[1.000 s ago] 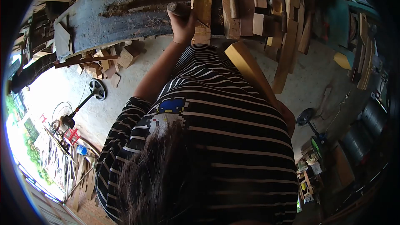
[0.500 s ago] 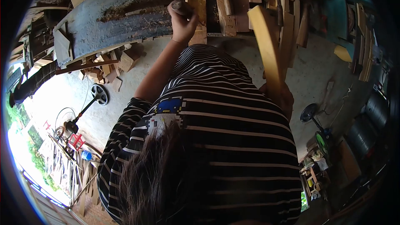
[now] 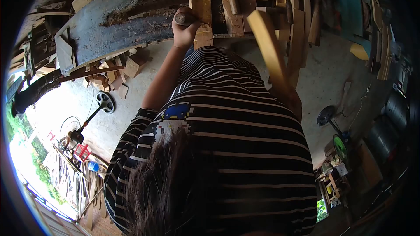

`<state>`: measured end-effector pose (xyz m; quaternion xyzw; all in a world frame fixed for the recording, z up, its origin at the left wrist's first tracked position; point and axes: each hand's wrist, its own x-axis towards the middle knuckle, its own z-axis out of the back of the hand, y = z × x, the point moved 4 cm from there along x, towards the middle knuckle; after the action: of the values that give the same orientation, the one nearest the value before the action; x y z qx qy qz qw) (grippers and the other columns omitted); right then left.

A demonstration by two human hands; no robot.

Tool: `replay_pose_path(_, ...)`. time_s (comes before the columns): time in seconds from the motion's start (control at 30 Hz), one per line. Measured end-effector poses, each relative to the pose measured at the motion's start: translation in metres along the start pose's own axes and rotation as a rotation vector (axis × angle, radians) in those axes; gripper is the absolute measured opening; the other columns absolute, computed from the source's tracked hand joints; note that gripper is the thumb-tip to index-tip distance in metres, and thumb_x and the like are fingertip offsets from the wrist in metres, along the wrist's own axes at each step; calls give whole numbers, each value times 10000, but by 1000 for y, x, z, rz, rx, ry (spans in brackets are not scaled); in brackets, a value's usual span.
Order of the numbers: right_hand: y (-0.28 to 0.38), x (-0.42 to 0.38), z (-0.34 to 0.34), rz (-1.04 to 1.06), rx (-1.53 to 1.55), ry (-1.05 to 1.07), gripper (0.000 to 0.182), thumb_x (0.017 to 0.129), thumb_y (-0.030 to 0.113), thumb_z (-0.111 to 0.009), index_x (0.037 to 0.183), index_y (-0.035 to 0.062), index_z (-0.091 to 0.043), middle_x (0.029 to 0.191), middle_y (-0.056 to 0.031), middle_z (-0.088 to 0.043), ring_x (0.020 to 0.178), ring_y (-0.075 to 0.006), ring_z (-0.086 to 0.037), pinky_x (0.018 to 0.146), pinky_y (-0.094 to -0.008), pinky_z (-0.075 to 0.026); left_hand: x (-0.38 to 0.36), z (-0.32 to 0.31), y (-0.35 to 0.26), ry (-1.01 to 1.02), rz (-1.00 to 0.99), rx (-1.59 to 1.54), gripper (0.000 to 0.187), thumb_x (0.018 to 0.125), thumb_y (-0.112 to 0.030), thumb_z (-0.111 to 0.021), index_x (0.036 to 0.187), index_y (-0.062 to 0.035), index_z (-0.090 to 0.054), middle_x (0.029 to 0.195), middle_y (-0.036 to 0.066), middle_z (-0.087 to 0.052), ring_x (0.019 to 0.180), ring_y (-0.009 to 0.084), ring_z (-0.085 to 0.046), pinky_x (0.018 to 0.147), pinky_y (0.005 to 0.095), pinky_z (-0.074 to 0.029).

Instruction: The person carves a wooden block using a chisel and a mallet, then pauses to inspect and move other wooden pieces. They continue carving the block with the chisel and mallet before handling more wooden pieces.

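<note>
I see my own hair and striped shirt from above. My left hand (image 3: 183,29) is closed around a round wooden tool handle (image 3: 180,18), held against an upright yellow wood block (image 3: 201,6) on the dark workbench beam (image 3: 118,22). My right hand (image 3: 294,101) grips the lower end of a long pale wooden bat (image 3: 267,46). The bat is raised and slants up toward the bench, to the right of the block. The tool's working end is hidden behind my hand and the block.
Planks and boards (image 3: 302,26) lean across the bench at right, and a wooden-handled tool (image 3: 232,0) lies among them. Wood offcuts (image 3: 113,72) litter the concrete floor at left. Floor fans (image 3: 105,102) (image 3: 326,116) stand on both sides. Metal barrels (image 3: 396,109) are at far right.
My right hand has swung the wooden bat up from a low slant beside my body to a raised position near the bench. My left hand has stayed on the tool handle at the block.
</note>
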<state>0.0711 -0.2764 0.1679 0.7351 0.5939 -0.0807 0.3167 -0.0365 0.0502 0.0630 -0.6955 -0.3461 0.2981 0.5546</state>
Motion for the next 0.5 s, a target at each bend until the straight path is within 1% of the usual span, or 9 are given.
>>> replay_pose_path(0.13, 1, 5, -11, -7, 33, 26, 659, 715, 235, -683, 1265, 7, -400, 953, -156, -576, 767, -201, -599, 625, -309, -517, 2, -1, 2, 23, -16, -1, 242, 655, 76, -580, 860, -49, -545, 794, 24, -598, 712, 101, -558, 679, 243, -460)
replay_pose_path(0.2, 7, 8, -16, 110, -169, -179, 570, 716, 206, -675, 1195, 14, -432, 941, -142, -570, 739, -193, -584, 616, -305, -511, 4, -3, 2, 24, -27, -4, 234, 662, 76, -575, 856, -51, -546, 805, 22, -597, 724, 93, -556, 679, 241, -457)
replay_pose_path(0.23, 6, 11, -14, 110, -168, -179, 570, 716, 206, -675, 1195, 14, -432, 941, -142, -570, 739, -193, -584, 616, -305, -511, 2, -4, 1, 25, -26, -3, 234, 662, 76, -575, 856, -51, -546, 805, 22, -597, 724, 93, -556, 679, 241, -457)
replay_pose_path(0.3, 8, 19, -3, 206, -254, -249, 574, 689, 128, -666, 1198, 15, -424, 929, -135, -564, 732, -187, -576, 604, -293, -504, -2, -11, -4, 79, -38, 90, 261, 673, 67, -600, 906, -35, -542, 838, 56, -605, 751, 135, -587, 701, 264, -475)
replay_pose_path(0.33, 9, 20, 0, 208, -256, -248, 574, 689, 128, -666, 1198, 15, -424, 929, -135, -564, 732, -187, -576, 604, -293, -504, -6, -16, -6, 76, -1, 126, 237, 678, 45, -622, 886, -45, -554, 839, 42, -600, 750, 105, -560, 695, 248, -455)
replay_pose_path(0.37, 12, 20, 6, 196, -475, -326, 584, 663, 109, -671, 1188, 22, -429, 926, -131, -562, 738, -196, -577, 618, -302, -507, -9, -22, -12, 136, -49, 186, 219, 693, 21, -635, 887, -51, -563, 848, 34, -594, 765, 106, -555, 697, 258, -453)
replay_pose_path(0.4, 15, 20, 10, 182, -696, -400, 596, 638, 91, -676, 1178, 29, -433, 922, -126, -559, 744, -206, -578, 631, -312, -509, -14, -29, -13, 197, -42, 213, 213, 698, 8, -641, 886, -52, -564, 849, 39, -590, 774, 118, -556, 701, 265, -453)
replay_pose_path(0.43, 14, 21, 9, 182, -704, -390, 596, 638, 91, -676, 1178, 29, -433, 922, -126, -559, 744, -206, -578, 631, -312, -509, -18, -36, -13, 254, -38, 240, 206, 703, -5, -648, 886, -53, -565, 850, 44, -586, 783, 130, -558, 706, 271, -453)
replay_pose_path(0.5, 14, 16, 11, 128, -1079, -605, 637, 600, 100, -693, 1175, 38, -427, 935, -108, -560, 771, -224, -586, 679, -318, -509, -28, -44, -2, 433, -109, 340, 221, 696, -53, -677, 884, -50, -562, 846, 62, -578, 791, 164, -564, 716, 286, -450)
